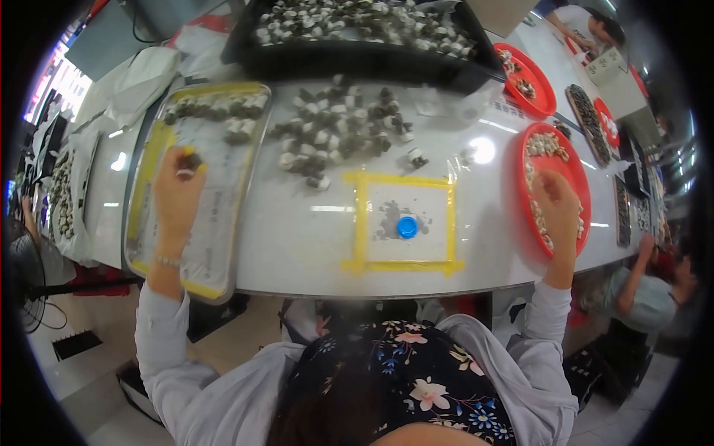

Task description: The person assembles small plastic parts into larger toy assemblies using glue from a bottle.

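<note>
Between tray edge (251, 175) and taped square (360, 223) runs tabletop (297, 245); left hand (178, 195) pinches dark piece (191, 161), right hand's (555, 204) hold unclear

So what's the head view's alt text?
A left hand holds a small dark piece above a rectangular, yellow-edged tray; the right hand is over a red oval dish of whitish pieces. Between them, a round blue cap sits inside yellow tape on a white table.
</note>
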A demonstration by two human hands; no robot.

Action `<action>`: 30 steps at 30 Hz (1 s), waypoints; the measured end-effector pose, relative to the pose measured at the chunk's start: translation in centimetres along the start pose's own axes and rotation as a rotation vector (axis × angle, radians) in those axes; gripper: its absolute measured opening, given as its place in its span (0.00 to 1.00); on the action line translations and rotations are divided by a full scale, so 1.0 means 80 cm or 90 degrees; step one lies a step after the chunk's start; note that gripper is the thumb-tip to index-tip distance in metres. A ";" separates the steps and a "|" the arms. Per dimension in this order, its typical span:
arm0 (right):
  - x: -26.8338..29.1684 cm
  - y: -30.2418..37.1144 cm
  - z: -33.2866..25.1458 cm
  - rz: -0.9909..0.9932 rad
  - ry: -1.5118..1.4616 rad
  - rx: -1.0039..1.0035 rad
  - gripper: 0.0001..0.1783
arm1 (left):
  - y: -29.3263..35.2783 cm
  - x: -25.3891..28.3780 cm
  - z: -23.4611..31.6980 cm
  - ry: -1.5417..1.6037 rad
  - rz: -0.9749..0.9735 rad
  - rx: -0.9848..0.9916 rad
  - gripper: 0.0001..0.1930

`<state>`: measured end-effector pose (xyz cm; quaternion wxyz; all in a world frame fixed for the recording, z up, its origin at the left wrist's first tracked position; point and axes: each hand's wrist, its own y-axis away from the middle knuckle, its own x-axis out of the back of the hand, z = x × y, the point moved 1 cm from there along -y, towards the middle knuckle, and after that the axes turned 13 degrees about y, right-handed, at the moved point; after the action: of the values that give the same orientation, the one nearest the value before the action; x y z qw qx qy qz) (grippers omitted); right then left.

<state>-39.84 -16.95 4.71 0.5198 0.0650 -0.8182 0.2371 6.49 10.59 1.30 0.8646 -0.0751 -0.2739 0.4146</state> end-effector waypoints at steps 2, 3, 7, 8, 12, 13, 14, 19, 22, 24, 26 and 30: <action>-0.003 0.017 -0.062 -0.114 -0.025 0.064 0.09 | -0.011 0.004 -0.017 -0.082 0.013 -0.043 0.11; -0.008 0.026 -0.087 -0.222 -0.035 0.120 0.07 | -0.018 0.004 -0.029 -0.085 0.017 -0.045 0.11; -0.038 0.048 -0.126 -0.288 0.055 0.298 0.07 | -0.037 -0.018 -0.037 -0.120 0.022 -0.031 0.12; -0.044 0.052 -0.131 -0.300 0.124 0.371 0.08 | -0.037 -0.026 -0.033 -0.121 0.014 -0.025 0.12; -0.057 0.054 -0.144 -0.279 0.140 0.421 0.11 | -0.037 -0.038 -0.036 -0.170 -0.011 -0.089 0.15; -0.056 0.053 -0.145 -0.300 0.111 0.406 0.11 | -0.038 -0.037 -0.034 -0.168 -0.029 -0.082 0.16; -0.053 0.052 -0.146 -0.322 0.081 0.391 0.11 | -0.038 -0.036 -0.032 -0.166 -0.048 -0.074 0.17; -0.042 0.047 -0.135 -0.315 -0.014 0.390 0.12 | -0.021 -0.033 -0.007 -0.220 -0.072 -0.161 0.18; -0.052 0.047 -0.123 -0.289 -0.053 0.432 0.13 | 0.000 -0.047 0.037 -0.129 -0.127 -0.184 0.20; -0.056 0.048 -0.119 -0.286 -0.050 0.457 0.13 | 0.018 -0.072 0.061 -0.036 -0.212 -0.124 0.20; -0.057 0.049 -0.120 -0.274 -0.048 0.468 0.12 | 0.034 -0.097 0.081 -0.084 -0.303 -0.287 0.19; -0.060 0.051 -0.128 -0.214 -0.031 0.514 0.12 | 0.045 -0.131 0.092 -0.073 -0.434 -0.291 0.15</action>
<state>-30.72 -9.41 2.76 0.4648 0.4011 -0.6497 0.4483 -5.19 4.29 1.89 0.8969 -0.1471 -0.4155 0.0364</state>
